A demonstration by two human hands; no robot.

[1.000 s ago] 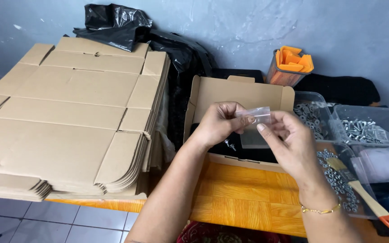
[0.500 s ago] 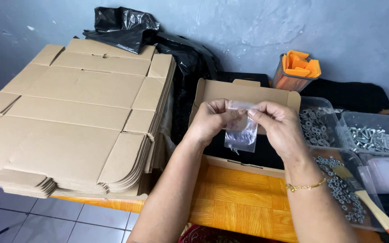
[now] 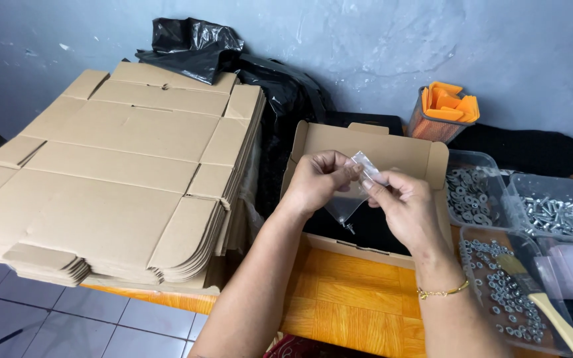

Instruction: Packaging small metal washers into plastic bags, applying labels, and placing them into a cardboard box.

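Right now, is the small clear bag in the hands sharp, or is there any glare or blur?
Head view: the clear bag is fairly sharp between the left hand and right hand, with pale glare along its top; light is soft and even, shadows faint; frame edges slightly soft.

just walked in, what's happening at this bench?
A person holds a small clear plastic bag by its top edge with both hands, left hand and right hand, above an open cardboard box. A small screw shows at the bag's lower tip. To the left lies a stack of flat cardboard blanks. To the right, clear tubs hold washers, screws and nuts. Everything rests on an orange wooden table.
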